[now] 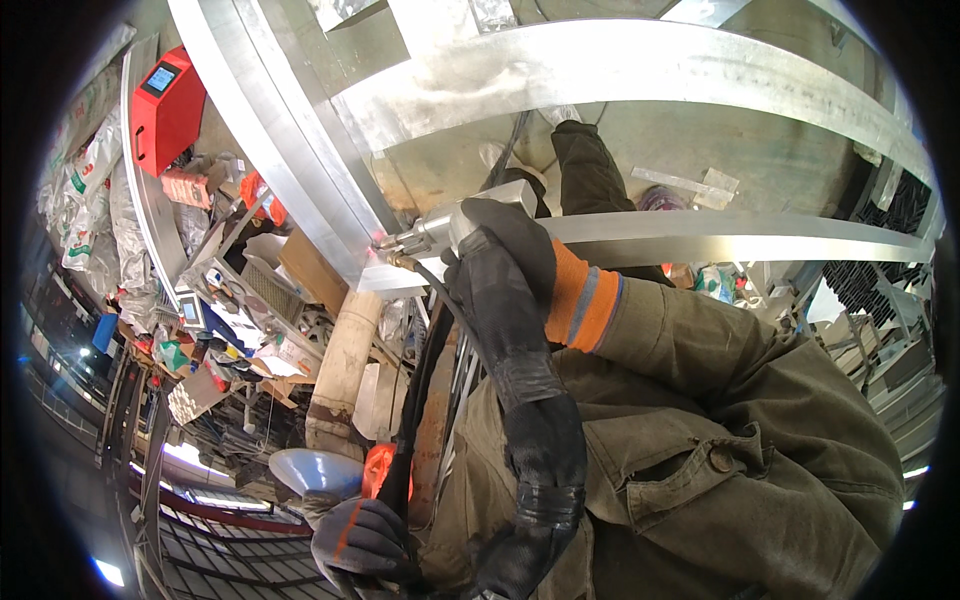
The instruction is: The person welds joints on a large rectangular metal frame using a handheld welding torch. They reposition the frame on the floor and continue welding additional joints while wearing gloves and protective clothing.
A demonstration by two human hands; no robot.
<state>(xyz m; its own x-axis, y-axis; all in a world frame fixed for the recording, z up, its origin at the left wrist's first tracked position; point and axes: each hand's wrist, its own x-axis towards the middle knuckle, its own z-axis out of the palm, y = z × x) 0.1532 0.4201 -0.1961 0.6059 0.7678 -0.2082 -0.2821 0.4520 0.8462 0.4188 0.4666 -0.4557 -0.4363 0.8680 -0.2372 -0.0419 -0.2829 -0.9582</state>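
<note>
At the corner where a diagonal silver beam (270, 120) meets a silver crossbar (680, 238), the tip of my silver handheld tool (436, 231) sits close to the metal, its body clasped in my gloved right hand (515, 245). Below it, well apart and to the left of the thick black hose (543, 440), my gloved left hand (365, 542) curls by a black strip (408, 425), though I cannot tell whether it grips anything.
</note>
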